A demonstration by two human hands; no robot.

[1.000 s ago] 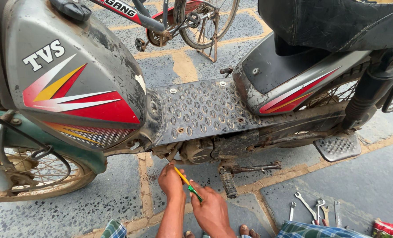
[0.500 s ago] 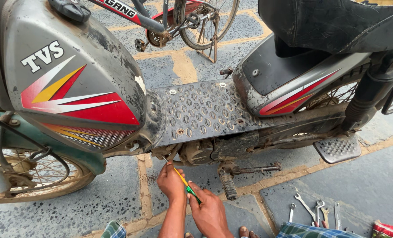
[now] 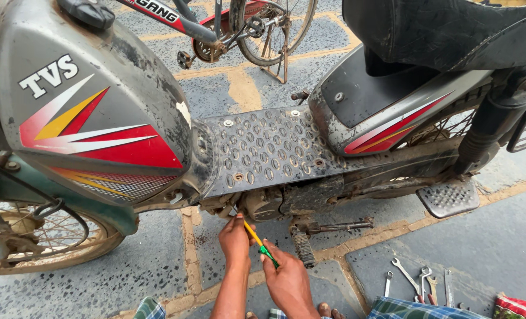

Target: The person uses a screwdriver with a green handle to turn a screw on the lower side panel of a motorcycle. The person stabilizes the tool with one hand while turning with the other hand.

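The left hand (image 3: 236,239) reaches up under the dirty moped (image 3: 263,153), and its fingers pinch the top of a yellow and green screwdriver (image 3: 258,242). The right hand (image 3: 286,280) wraps tight around the green handle. The tip points up at the engine (image 3: 266,204), just under the bumpy metal footboard (image 3: 269,150). Some wrenches (image 3: 419,280) lie on the stone floor (image 3: 499,248) nearby.
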